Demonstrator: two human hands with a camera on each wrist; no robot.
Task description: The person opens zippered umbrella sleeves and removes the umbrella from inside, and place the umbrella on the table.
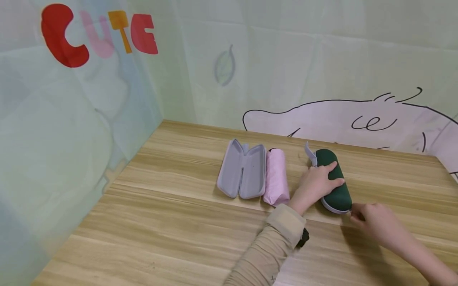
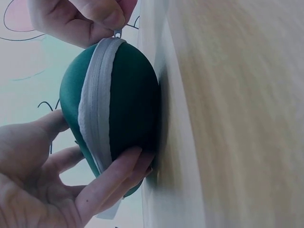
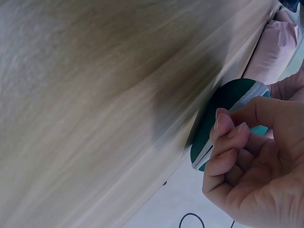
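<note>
A dark green zippered glasses case (image 1: 336, 180) with a pale grey zipper band lies on the table, closed along the part in view. My left hand (image 1: 316, 184) grips it, thumb on one side and fingers round the other, as the left wrist view shows. At the case's near end my right hand (image 1: 379, 222) pinches the small metal zipper pull (image 2: 118, 33) between thumb and fingers. A grey strap (image 1: 310, 154) sticks up at the far left end of the case.
Left of the green case lies a pink rolled pouch (image 1: 276, 176). Beside it stands an opened hard case (image 1: 252, 174) with a grey lining and pinkish edge. The wooden table (image 1: 161, 222) meets a printed cloth backdrop (image 1: 286, 59) at its back and left.
</note>
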